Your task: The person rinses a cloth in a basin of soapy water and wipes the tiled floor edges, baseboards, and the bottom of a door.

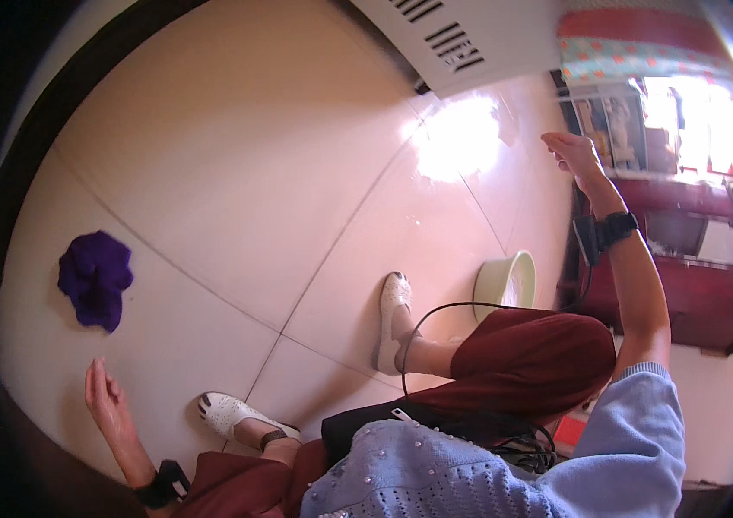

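A crumpled dark purple cloth [96, 278] appears to lie on the pale tiled floor at the far left. Just short of it is my left hand [107, 401], its fingers stretched out and nothing in them; a gap shows between fingertips and cloth. My right hand [575, 157] is raised at the upper right, arm extended. Its fingers are loosely bent, some hidden behind others, and I see nothing held. Below that forearm, beside my knee, stands a light green basin [494, 281] with something pale inside.
A white appliance with dark vent slots [435, 39] stands at the top. At the right are a dark red cabinet [686, 298] and a rack of items [612, 125]. A black cable [444, 306] loops over my leg. My white shoes [394, 315] are on the floor.
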### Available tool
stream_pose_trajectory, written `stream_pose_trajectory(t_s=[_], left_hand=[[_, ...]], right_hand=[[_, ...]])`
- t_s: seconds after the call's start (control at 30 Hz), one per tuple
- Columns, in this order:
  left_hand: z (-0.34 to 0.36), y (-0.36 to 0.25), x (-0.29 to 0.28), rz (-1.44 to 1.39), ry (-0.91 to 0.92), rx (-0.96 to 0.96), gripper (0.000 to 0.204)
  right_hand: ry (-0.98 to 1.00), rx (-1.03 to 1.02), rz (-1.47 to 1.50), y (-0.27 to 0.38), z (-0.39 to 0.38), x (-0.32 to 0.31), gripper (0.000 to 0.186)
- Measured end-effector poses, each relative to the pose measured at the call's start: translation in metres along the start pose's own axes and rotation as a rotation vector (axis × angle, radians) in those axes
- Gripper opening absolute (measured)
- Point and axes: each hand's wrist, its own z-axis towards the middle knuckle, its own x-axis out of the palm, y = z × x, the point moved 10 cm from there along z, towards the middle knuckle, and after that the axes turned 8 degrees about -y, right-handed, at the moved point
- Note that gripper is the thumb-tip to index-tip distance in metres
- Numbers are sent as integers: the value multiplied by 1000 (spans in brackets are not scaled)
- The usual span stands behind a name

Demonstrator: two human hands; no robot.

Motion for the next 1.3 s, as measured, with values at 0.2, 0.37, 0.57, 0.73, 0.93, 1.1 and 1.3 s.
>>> stream_pose_trajectory(t_s=[0.2,0.37,0.57,0.73,0.93,1.1,1.3], left_hand=[[-24,-17,-20,201,-46,115,16],[-24,-39,-64,390,-105,99,23],[-21,-71,-76,609,-72,115,29],[-28,-100,-44,745,42,299,32],[-46,-116,0,962,58,443,30],[-63,-110,15,790,-127,302,24],[-37,-104,-8,634,-50,216,22]], right_hand=[[-147,224,6,-169,-12,-78,23],[-219,439,7,-303,-59,-118,22],[-380,693,42,-439,-142,-164,19],[-409,875,-51,-497,-208,-159,18],[-237,836,28,-562,-203,-72,20],[-114,696,127,-574,-184,34,21],[434,308,-335,-545,-173,120,22]])
